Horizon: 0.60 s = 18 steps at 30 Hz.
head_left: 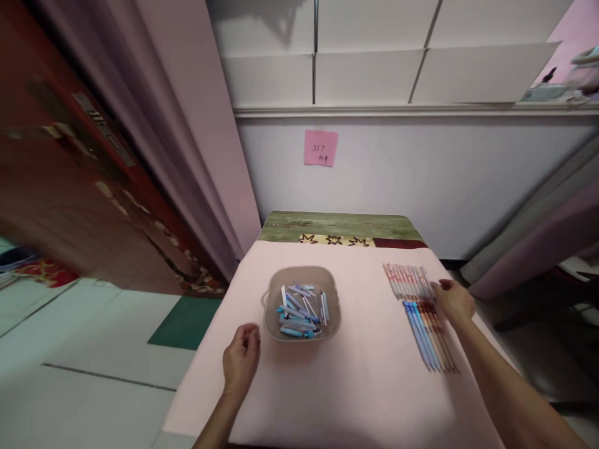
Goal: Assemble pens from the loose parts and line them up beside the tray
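Note:
My left hand (242,358) hovers over the table just left of the plastic box, its fingers curled in and nothing visible in them. The box (336,287) holds a jumbled heap of pens (299,312) in blue, white and grey. On the right, my right hand (453,302) has its fingertips pinched at the right end of an upper row of pale, red-marked pens (407,280), seemingly on the last pen. Below that row lies a second row, with blue pens (421,337) on its left and brown pens (440,340) beside them, partly beside my wrist.
A pink cloth (365,386) covers most of the table, whose green patterned far end (337,221) meets the wall. A pink note (321,148) is stuck there. A wooden door (93,187) and curtain (187,125) stand left; another curtain (538,218) hangs right.

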Tool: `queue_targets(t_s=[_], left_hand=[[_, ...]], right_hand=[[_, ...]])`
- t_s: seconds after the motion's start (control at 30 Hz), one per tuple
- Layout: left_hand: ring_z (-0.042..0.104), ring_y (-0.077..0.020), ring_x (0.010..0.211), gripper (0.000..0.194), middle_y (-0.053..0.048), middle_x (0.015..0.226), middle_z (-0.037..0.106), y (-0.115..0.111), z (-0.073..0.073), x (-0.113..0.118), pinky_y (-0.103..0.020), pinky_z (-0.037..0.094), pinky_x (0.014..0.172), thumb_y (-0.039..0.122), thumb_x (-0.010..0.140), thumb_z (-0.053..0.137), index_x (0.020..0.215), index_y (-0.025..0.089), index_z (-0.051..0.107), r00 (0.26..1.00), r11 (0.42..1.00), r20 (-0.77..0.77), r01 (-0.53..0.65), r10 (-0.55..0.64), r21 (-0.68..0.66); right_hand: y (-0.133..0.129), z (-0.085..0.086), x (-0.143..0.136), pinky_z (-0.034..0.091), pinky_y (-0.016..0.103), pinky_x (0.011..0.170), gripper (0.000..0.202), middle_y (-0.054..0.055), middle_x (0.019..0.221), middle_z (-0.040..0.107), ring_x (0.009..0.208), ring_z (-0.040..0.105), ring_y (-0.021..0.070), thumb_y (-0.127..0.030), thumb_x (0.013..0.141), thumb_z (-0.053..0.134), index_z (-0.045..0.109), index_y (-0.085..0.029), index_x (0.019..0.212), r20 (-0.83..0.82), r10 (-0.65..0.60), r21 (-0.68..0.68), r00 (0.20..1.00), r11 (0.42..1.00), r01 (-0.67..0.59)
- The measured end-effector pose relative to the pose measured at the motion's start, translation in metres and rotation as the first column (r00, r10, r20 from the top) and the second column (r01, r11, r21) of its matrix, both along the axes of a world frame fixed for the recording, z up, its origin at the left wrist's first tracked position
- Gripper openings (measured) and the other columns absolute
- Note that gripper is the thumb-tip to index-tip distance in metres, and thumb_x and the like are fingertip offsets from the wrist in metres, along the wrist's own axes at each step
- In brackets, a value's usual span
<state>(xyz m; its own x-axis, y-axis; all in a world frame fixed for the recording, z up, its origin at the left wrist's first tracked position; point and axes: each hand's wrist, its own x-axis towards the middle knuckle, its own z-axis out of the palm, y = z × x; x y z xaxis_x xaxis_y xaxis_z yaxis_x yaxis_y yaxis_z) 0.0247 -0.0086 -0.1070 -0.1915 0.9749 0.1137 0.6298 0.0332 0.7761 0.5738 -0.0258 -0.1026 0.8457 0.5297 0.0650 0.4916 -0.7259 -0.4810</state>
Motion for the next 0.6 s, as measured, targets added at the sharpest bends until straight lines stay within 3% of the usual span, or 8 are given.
queue_targets(t_s=[0.03, 0.1, 0.17, 0.2, 0.3, 0.37, 0.47, 0.6], left_hand=[[0.063, -0.0167, 0.056, 0.022, 0.001, 0.065, 0.068, 0.000, 0.000, 0.000, -0.024, 0.046, 0.055, 0.039, 0.082, 0.049, 0.090, 0.022, 0.061, 1.000, 1.000, 0.004, 0.004, -0.004, 0.004], [0.063, -0.0165, 0.056, 0.022, 0.000, 0.065, 0.068, 0.000, -0.001, -0.001, -0.024, 0.046, 0.055, 0.038, 0.082, 0.049, 0.090, 0.022, 0.061, 1.000, 1.000, 0.011, 0.009, -0.009, 0.013], [0.063, -0.0167, 0.057, 0.022, 0.000, 0.066, 0.068, 0.000, -0.001, -0.001, -0.024, 0.046, 0.056, 0.038, 0.082, 0.049, 0.090, 0.022, 0.061, 1.000, 1.000, 0.020, 0.010, -0.011, 0.024], [0.063, -0.0169, 0.058, 0.023, 0.000, 0.067, 0.068, 0.000, -0.001, -0.001, -0.025, 0.046, 0.056, 0.039, 0.082, 0.048, 0.091, 0.022, 0.061, 1.000, 1.000, 0.026, 0.010, -0.011, 0.026], [0.063, -0.0177, 0.059, 0.024, -0.001, 0.068, 0.068, -0.001, -0.001, -0.002, -0.026, 0.047, 0.057, 0.040, 0.082, 0.048, 0.092, 0.021, 0.060, 0.999, 1.000, 0.051, 0.017, -0.017, 0.008], [0.064, -0.0183, 0.062, 0.025, -0.002, 0.069, 0.068, -0.002, 0.000, -0.003, -0.027, 0.048, 0.059, 0.041, 0.082, 0.048, 0.093, 0.021, 0.059, 0.997, 1.000, 0.079, 0.029, -0.028, -0.009], [0.064, -0.0188, 0.065, 0.025, -0.002, 0.071, 0.068, -0.004, 0.000, -0.004, -0.028, 0.048, 0.062, 0.042, 0.083, 0.049, 0.093, 0.021, 0.058, 0.991, 0.999, 0.127, 0.042, -0.041, -0.010], [0.063, -0.0175, 0.066, 0.023, -0.001, 0.071, 0.068, -0.005, -0.001, -0.006, -0.026, 0.048, 0.063, 0.039, 0.082, 0.050, 0.093, 0.021, 0.059, 0.988, 0.999, 0.145, 0.044, -0.044, 0.004]], right_hand=[[0.002, 0.008, -0.014, 0.044, 0.035, 0.066, 0.050, 0.013, 0.095, 0.072, 0.081, 0.065, 0.0286, -0.049, 0.074, 0.055, 0.068, -0.017, 0.109, 0.027, 0.023, 0.043, 0.999, 0.999, -0.024], [0.007, 0.026, -0.053, 0.045, 0.032, 0.067, 0.042, 0.010, 0.089, 0.073, 0.074, 0.066, 0.0237, -0.048, 0.077, 0.054, 0.069, -0.017, 0.102, 0.038, 0.189, 0.258, 0.981, 0.947, -0.193], [0.012, 0.047, -0.104, 0.046, 0.028, 0.065, 0.036, 0.007, 0.084, 0.072, 0.069, 0.064, 0.0196, -0.048, 0.080, 0.054, 0.070, -0.018, 0.091, 0.013, 0.435, 0.361, 0.900, 0.838, -0.410], [0.014, 0.057, -0.131, 0.047, 0.026, 0.063, 0.034, 0.006, 0.084, 0.072, 0.067, 0.064, 0.0181, -0.047, 0.081, 0.054, 0.069, -0.018, 0.090, 0.005, 0.569, 0.374, 0.822, 0.762, -0.529], [0.022, 0.082, -0.204, 0.047, 0.023, 0.067, 0.023, 0.004, 0.085, 0.071, 0.071, 0.064, 0.0153, -0.035, 0.087, 0.051, 0.068, -0.020, 0.087, 0.040, 0.790, 0.219, 0.611, 0.590, -0.777], [0.030, 0.090, -0.239, 0.046, 0.023, 0.075, 0.021, 0.004, 0.092, 0.071, 0.082, 0.065, 0.0155, -0.025, 0.089, 0.048, 0.068, -0.021, 0.092, 0.044, 0.856, -0.068, 0.515, 0.516, -0.854], [0.046, 0.089, -0.272, 0.047, 0.028, 0.077, 0.020, 0.011, 0.093, 0.072, 0.087, 0.066, 0.0213, -0.020, 0.086, 0.051, 0.071, -0.017, 0.088, 0.004, 0.871, -0.201, 0.492, 0.482, -0.853], [0.065, 0.074, -0.301, 0.050, 0.035, 0.077, 0.020, 0.022, 0.093, 0.071, 0.090, 0.067, 0.0295, -0.012, 0.082, 0.054, 0.071, -0.007, 0.091, -0.076, 0.874, -0.336, 0.481, 0.432, -0.837]])
